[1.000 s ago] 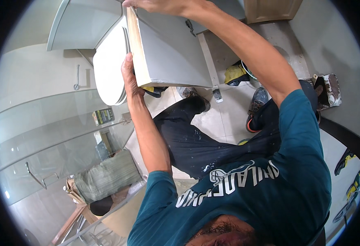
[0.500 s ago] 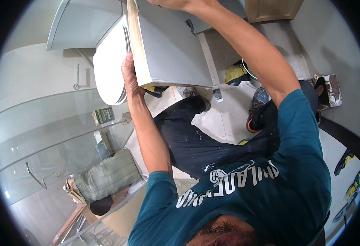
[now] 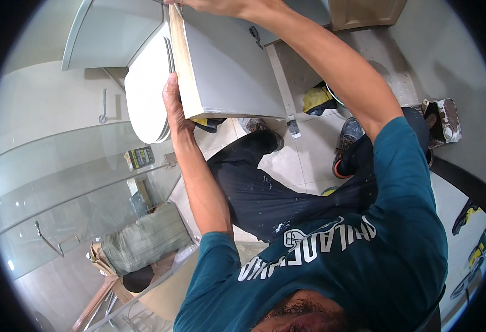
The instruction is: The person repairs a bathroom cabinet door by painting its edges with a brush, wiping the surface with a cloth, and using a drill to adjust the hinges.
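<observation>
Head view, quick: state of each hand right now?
Left hand: at the grey panel's wooden edge, fingers hidden; grip cannot be told.
Right hand: at the panel's far end, partly out of frame; grip cannot be told.

White toilet lid (image 3: 144, 94) is seen upper left; slim metal bar (image 3: 103, 105) is mounted on the wall just beyond it. Clear glass panel (image 3: 60, 146) is fitted with a bent metal handle (image 3: 48, 239). Near the glass, a small green-and-black packet (image 3: 140, 158) and a grey-green wrapped bundle (image 3: 146, 238) are placed. Black-and-yellow item (image 3: 317, 100), kind unclear, is left on pale floor tiles (image 3: 284, 166). Far right: white-smeared reddish-brown container (image 3: 449, 120) is kept by the wall.
</observation>
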